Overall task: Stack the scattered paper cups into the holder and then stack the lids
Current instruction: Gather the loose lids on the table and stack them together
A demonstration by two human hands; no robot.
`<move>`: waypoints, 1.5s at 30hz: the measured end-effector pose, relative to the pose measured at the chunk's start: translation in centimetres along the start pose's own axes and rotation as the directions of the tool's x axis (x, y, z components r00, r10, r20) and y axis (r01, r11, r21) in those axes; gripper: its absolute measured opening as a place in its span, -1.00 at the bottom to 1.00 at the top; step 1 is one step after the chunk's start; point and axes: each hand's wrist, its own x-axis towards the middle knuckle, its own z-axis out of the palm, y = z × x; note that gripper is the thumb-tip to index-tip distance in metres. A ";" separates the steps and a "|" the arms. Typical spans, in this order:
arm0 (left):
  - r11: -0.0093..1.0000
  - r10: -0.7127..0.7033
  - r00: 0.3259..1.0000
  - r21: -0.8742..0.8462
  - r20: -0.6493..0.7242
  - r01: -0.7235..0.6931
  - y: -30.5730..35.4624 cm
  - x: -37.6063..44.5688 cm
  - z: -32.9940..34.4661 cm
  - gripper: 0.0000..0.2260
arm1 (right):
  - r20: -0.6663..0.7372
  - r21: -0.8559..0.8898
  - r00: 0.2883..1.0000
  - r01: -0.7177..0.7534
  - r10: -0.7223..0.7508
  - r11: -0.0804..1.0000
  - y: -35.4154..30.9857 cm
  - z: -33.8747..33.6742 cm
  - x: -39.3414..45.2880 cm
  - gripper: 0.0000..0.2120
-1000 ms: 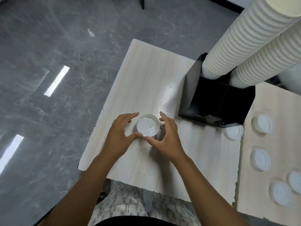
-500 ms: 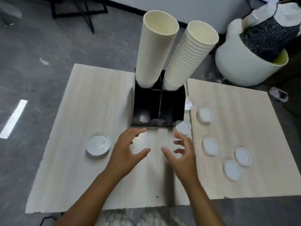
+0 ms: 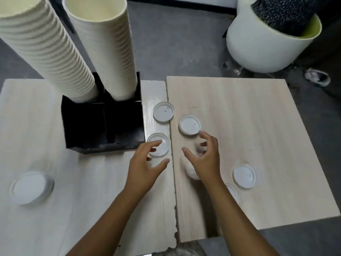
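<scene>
Two pale wooden benches stood side by side, the left bench (image 3: 36, 126) and the right bench (image 3: 258, 126) meeting along a narrow seam. On the left bench sat a black holder (image 3: 103, 126) with square compartments. Two tall stacks of cream paper cups rose out of its rear compartments, the left stack (image 3: 46, 50) and the right stack (image 3: 108, 50), both leaning toward me; the front compartments looked dark and I could not tell what lay in them.

White lids lay scattered flat. One lid (image 3: 163, 112) rested just right of the holder, at the seam. A second lid (image 3: 189, 125) lay across the seam on the right bench. A third lid (image 3: 162, 146) sat by the holder's front right corner. A blurred lid pile (image 3: 30, 187) lay far off on the left bench near its left edge. Two more lay on the right bench: one lid in full view (image 3: 244, 176), and another lid (image 3: 232, 192) partly hidden behind the right forearm.

The left hand (image 3: 145, 169) hovered over the third lid, its grip wide, fingers spread and loosely bent, holding nothing. The right hand (image 3: 204, 159) hung just below the second lid, fingers curved and parted, grip likewise wide. Something pale showed beneath that palm, too blurred to identify.

A pale green tub (image 3: 262, 47) stood on the grey floor (image 3: 175, 43) beyond.
</scene>
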 end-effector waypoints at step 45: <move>0.898 -0.397 0.898 -0.283 -0.190 0.338 -1.6 -1.8 0.9 -0.59 | 0.542 -0.085 0.792 0.384 -0.280 0.920 0.5 4.3 1.4 -0.14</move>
